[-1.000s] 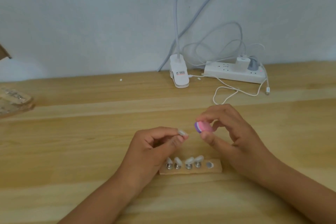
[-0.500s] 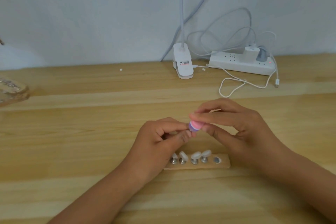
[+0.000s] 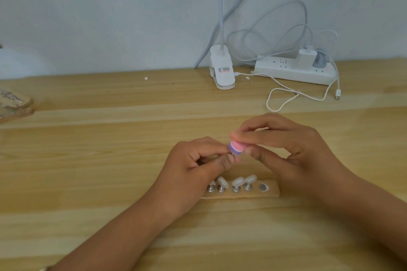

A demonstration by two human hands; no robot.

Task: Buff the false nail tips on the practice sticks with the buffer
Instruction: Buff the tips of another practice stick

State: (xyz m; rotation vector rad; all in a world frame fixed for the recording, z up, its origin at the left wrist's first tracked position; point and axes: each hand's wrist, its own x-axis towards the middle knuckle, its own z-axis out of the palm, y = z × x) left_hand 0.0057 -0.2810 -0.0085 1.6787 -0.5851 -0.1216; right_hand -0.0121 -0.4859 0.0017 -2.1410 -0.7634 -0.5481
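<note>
Counter [image 3: 88, 160]: pale wooden planks with lengthwise grain, smooth and matte. It runs the full width of the view and meets the wall [image 3: 110, 17] along a straight rear edge. The left half and the near strip offer open surface around the forearms.

Wall: plain, light grey, flat finish.

Right hand [image 3: 286, 149]: raised above the counter centre. Its fingers are curled and the thumb and fingertips grip the buffer [image 3: 236, 147].

Left hand [image 3: 193, 167]: just left of the right hand, fingers curled. The thumb and forefinger pinch a pale piece [image 3: 212, 157] directly below the buffer. That piece is mostly hidden, so its identity cannot be confirmed.

Power strip [image 3: 286, 71]: white rigid plastic, at the rear edge on the right, with two plugs seated. A thin white cable [image 3: 284, 92] loops loosely in front of it.

Clip base [image 3: 222, 72]: white plastic, just left of the power strip, with a stem rising out of view.

Holder strip [image 3: 271, 192]: flat, tan, rectangular. It lies on the counter just below both hands, and its left end is covered by the left hand.

Practice sticks [image 3: 235, 189]: short metal studs in a row on the strip, each with a glossy oval white nail tip [image 3: 237, 181]. The rightmost stud [image 3: 262, 187] is bare.

Buffer: small, foam-like, layered pink over purple, touching the left fingertips.
</note>
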